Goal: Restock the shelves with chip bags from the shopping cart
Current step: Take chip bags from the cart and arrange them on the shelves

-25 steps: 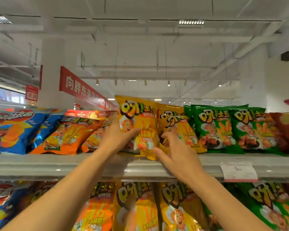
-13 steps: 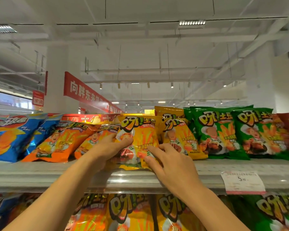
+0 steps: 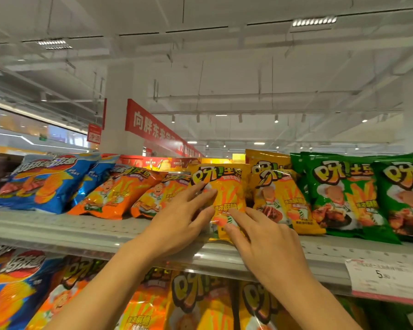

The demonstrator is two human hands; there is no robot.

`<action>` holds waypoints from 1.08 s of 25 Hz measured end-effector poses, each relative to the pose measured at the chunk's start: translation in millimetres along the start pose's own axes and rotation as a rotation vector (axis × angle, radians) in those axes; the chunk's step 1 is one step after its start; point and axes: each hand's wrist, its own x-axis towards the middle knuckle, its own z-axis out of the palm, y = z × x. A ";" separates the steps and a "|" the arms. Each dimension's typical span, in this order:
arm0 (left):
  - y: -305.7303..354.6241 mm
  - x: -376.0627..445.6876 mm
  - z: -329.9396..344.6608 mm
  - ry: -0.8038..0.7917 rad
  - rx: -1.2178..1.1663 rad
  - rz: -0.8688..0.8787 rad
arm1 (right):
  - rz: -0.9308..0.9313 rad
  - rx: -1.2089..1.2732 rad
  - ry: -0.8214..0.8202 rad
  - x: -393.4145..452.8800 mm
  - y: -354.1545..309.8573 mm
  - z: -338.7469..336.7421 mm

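Observation:
A yellow chip bag leans back on the top shelf, its lower edge at the shelf's front lip. My left hand lies flat on the bag's left side with the fingers spread. My right hand presses on the bag's lower part with the index finger and thumb stretched out. Neither hand wraps around the bag. A second yellow bag stands just to its right, and orange bags lie to its left. The shopping cart is out of view.
Green bags fill the shelf's right end and blue bags its left. A price tag hangs on the shelf edge at the right. More yellow and orange bags hang on the level below. A red banner hangs behind.
The yellow bag has come down from upright in my hands and now leans back on the shelf. Both hands went from gripping it to lying flat on its front.

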 end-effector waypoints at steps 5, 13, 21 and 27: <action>4.4 -9.2 0.5 -0.030 0.026 -0.011 | 0.001 0.009 0.036 -1.9 -2.8 -1.5; 65.3 -60.0 27.5 0.142 0.034 0.183 | 0.046 0.155 0.308 -71.1 -4.2 -17.8; 189.3 -152.8 167.8 0.003 -0.323 0.629 | 0.709 0.162 -0.020 -409.7 15.7 -6.4; 309.1 -239.2 325.5 -0.515 -0.617 0.626 | 1.172 0.141 -0.279 -599.1 68.8 -39.5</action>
